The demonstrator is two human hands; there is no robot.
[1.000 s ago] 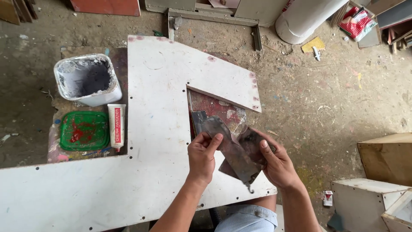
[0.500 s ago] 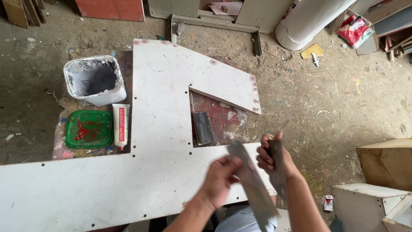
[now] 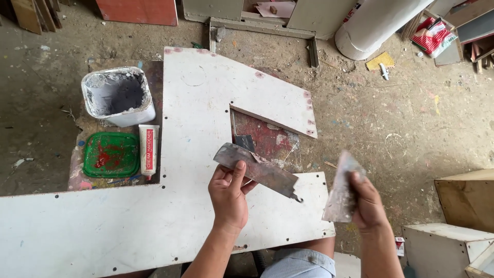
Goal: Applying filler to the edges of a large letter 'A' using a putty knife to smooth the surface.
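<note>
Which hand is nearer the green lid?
Left. The left hand, holding a long scraper blade, is over the white board, right of the green lid. The right hand, holding a second blade, is farther right, past the board's edge.

The left hand [image 3: 229,193] is raised over the middle, forearm coming up from the bottom edge, thumb pointing up and fingers closed in a pinch. The right hand [image 3: 366,203] is further to the right, well apart from it, back of the hand facing up, fingers closed in a grip.
</note>
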